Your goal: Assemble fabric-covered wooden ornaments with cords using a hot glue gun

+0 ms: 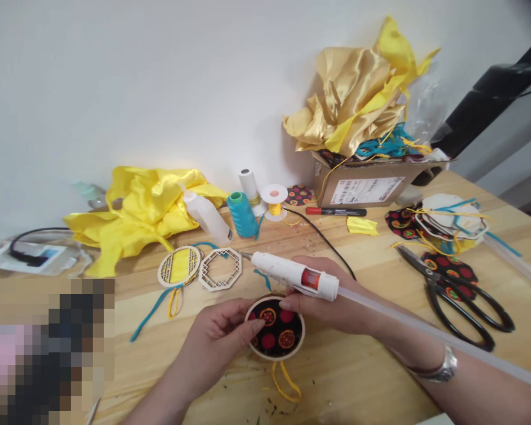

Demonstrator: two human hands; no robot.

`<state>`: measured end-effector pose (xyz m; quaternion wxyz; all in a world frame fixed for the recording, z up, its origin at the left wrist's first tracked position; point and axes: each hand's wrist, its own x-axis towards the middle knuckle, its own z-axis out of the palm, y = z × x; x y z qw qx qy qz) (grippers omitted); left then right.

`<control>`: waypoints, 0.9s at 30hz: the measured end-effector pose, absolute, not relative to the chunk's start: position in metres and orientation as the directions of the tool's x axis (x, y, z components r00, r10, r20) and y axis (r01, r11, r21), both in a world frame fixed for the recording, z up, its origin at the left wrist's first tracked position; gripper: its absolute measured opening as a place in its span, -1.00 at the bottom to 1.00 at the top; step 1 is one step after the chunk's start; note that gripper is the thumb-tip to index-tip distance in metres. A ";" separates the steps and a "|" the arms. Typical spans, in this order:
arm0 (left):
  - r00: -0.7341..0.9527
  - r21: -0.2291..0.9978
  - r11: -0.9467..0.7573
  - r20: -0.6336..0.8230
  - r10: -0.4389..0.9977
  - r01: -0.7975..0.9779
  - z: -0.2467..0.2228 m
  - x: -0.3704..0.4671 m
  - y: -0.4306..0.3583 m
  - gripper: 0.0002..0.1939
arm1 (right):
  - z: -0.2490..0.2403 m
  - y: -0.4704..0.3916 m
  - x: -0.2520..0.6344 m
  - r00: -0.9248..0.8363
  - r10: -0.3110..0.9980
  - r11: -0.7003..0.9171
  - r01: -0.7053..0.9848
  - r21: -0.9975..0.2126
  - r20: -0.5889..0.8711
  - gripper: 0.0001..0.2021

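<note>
Near the table's front, my left hand [221, 333] grips a round fabric ornament [269, 339], its thumb lying on the face. The ornament has a pale wooden rim, black cloth with red and orange circles, and a yellow cord loop [285, 386] at its lower edge. My right hand [321, 304] holds a white hot glue gun [292, 275] with its nozzle pointing left, and its thumb touches the ornament's upper right rim. A long translucent glue stick [407, 327] runs back from the gun over my right forearm. The gun's handle is hidden by my hand.
Wooden lattice frames [220, 270] and a teal thread cone [242, 215] lie beyond my hands. Black-handled scissors [446, 295] rest at right on patterned cloth. Behind stands a cardboard box [327, 183] of fabric. Yellow satin [137, 200] is heaped at left.
</note>
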<state>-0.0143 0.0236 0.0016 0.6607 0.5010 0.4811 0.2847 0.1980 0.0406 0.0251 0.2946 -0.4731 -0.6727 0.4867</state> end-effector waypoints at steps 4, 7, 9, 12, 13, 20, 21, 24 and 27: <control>0.360 0.932 0.356 -0.356 0.862 0.069 -0.001 -0.015 0.024 -0.82 | 0.025 0.040 0.197 -0.370 0.928 0.128 0.397 -0.909 -0.031 -0.88; 0.360 0.922 0.385 -0.373 0.855 0.040 -0.004 -0.017 0.024 -0.81 | 0.025 0.039 0.195 -0.336 0.942 0.154 0.417 -0.896 0.005 -0.88; 0.364 0.917 0.398 -0.379 0.851 0.025 -0.006 -0.018 0.023 -0.80 | 0.025 0.038 0.193 -0.315 0.949 0.154 0.410 -0.899 0.019 -0.87; 0.356 0.914 0.405 -0.377 0.855 -0.005 -0.009 -0.019 0.022 -0.77 | 0.027 0.038 0.191 -0.302 0.953 0.133 0.396 -0.909 0.008 -0.87; 0.358 0.913 0.406 -0.373 0.856 -0.020 -0.009 -0.019 0.022 -0.75 | 0.028 0.038 0.191 -0.297 0.955 0.128 0.395 -0.910 0.005 -0.87; 0.441 0.880 0.461 -0.371 0.817 -0.113 0.001 -0.018 0.026 -0.69 | 0.027 0.040 0.191 -0.266 0.964 0.119 0.407 -0.906 0.008 -0.89; 0.448 0.875 0.468 -0.372 0.813 -0.124 0.002 -0.018 0.026 -0.68 | 0.027 0.040 0.191 -0.265 0.964 0.115 0.411 -0.905 0.002 -0.89; 0.459 0.871 0.469 -0.360 0.812 -0.145 0.003 -0.018 0.027 -0.68 | 0.027 0.040 0.192 -0.269 0.963 0.112 0.412 -0.904 -0.003 -0.90; 0.468 0.877 0.460 -0.351 0.811 -0.140 0.002 -0.019 0.027 -0.68 | 0.028 0.040 0.193 -0.281 0.960 0.124 0.416 -0.901 0.002 -0.90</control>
